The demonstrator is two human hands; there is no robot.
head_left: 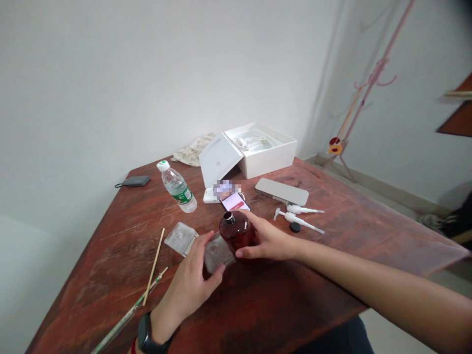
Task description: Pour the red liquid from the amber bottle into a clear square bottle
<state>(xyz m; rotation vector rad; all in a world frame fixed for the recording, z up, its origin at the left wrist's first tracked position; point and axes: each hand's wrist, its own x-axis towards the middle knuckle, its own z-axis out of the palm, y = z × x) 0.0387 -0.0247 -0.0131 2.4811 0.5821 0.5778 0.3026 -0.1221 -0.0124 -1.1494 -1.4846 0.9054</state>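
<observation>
Left hand point(188, 290): fingers curled partly closed, gripping a grey square piece point(218, 253) against the near side of the bottle.
Right hand point(267, 241): fingers spread, cupping the amber glass bottle point(239, 231) from the right.
Bottle: tilted, open neck toward the far side, over a scuffed wooden table point(92, 246) (I can't tell whether its base touches the wood).
Nearby: a clear plastic tray point(180, 238) just left, a phone point(234, 201) just beyond, two white pump heads point(298, 216) to the right.
Risk: a wet or twisting grip could let the glass slip, strike the hard wood and crack, or knock the phone.
</observation>
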